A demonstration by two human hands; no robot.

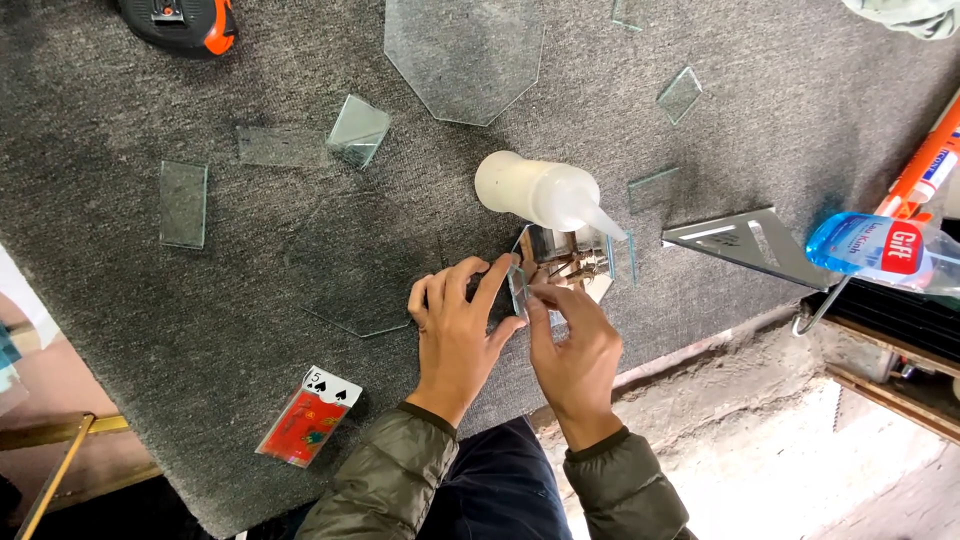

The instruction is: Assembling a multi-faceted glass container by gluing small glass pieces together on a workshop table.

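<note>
My left hand (458, 322) and my right hand (574, 345) meet at a small glass-and-mirror box (570, 262) on a grey carpet (250, 300). Together the fingers of both hands pinch a small upright glass panel (517, 288) against the box's near side. A white squeeze bottle (540, 192) lies on its side just beyond the box, its nozzle pointing right. A large flat glass pane (350, 265) lies on the carpet left of my left hand.
Several cut glass pieces lie around, among them a big octagon (465, 55) and a rectangle (184, 203). A metal square (745, 245) and a blue bottle (880, 250) sit right. A playing-card pack (308, 415) lies near left. An orange-black tape measure (180, 22) is at the top.
</note>
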